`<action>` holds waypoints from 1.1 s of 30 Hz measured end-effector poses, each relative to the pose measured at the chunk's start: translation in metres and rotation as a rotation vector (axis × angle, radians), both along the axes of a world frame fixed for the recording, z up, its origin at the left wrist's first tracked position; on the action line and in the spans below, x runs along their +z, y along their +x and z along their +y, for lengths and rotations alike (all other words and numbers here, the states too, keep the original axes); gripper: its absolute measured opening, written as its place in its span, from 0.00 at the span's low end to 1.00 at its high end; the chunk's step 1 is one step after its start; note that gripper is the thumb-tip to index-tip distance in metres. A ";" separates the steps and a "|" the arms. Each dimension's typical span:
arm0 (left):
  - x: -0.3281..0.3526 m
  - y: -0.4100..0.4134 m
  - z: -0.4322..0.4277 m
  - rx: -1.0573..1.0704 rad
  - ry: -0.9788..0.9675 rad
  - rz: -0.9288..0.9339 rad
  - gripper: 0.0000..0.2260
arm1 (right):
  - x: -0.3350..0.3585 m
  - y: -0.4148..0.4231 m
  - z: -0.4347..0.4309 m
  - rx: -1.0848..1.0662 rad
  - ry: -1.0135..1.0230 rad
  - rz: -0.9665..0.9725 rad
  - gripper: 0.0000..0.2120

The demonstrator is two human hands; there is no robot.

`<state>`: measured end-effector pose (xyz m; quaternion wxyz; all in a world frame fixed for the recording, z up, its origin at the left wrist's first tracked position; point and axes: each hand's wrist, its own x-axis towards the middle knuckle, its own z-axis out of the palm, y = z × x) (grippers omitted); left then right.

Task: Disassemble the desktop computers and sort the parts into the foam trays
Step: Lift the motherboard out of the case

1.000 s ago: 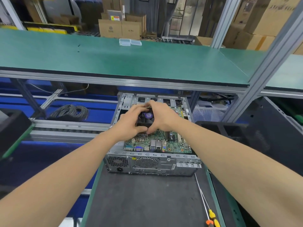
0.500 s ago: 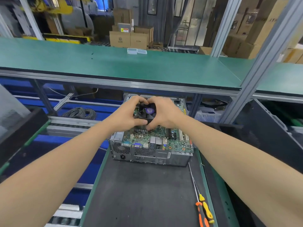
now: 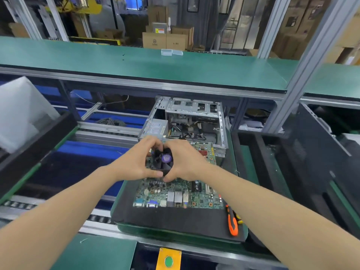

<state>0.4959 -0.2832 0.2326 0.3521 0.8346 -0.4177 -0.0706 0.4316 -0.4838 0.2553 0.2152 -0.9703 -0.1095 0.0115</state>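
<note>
Currently gripped: black square plastic cooler fan (image 3: 164, 158), purple round label on its hub, seated on the green printed motherboard (image 3: 175, 193).
Left hand (image 3: 134, 162): curls round the fan's left side, thumb along the near edge.
Right hand (image 3: 187, 162): curls round the fan's right side, thumb tip just beside the left thumb.
Motherboard place: over the black foam mat (image 3: 175, 219), on the near side of the open grey sheet-metal chassis (image 3: 187, 117); cannot tell whether resting or hanging just above.
Risk, flex: likely bends or cracks if carried by the cooler alone, with all weight on the mounts.
Risk, tilt: could dip toward the near port edge, probably heavier with its metal sockets, and strike the mat edge-first.
Risk, snag: might catch the orange-and-black screwdriver (image 3: 232, 223) at the mat's near right.
Risk, fingers: may press on fan blades or meet solder points beneath.
Textures: board thin, rigid, studded with capacitors and silver port shells; fan hard, ribbed; mat matte, probably soft; chassis shiny, perforated, probably sharp-edged.
Destination, judged: black foam trays (image 3: 251, 145) at right, slotted, likely yielding.
</note>
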 end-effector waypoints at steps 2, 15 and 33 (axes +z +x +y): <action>-0.008 -0.012 0.002 0.005 0.010 -0.026 0.28 | -0.009 -0.012 0.003 -0.003 -0.035 -0.014 0.40; -0.085 -0.013 -0.005 -0.095 0.086 0.031 0.25 | -0.089 -0.023 0.003 -0.108 -0.003 0.126 0.47; -0.138 0.017 -0.007 -0.062 0.294 0.001 0.36 | -0.146 -0.009 -0.008 -0.085 -0.101 0.132 0.49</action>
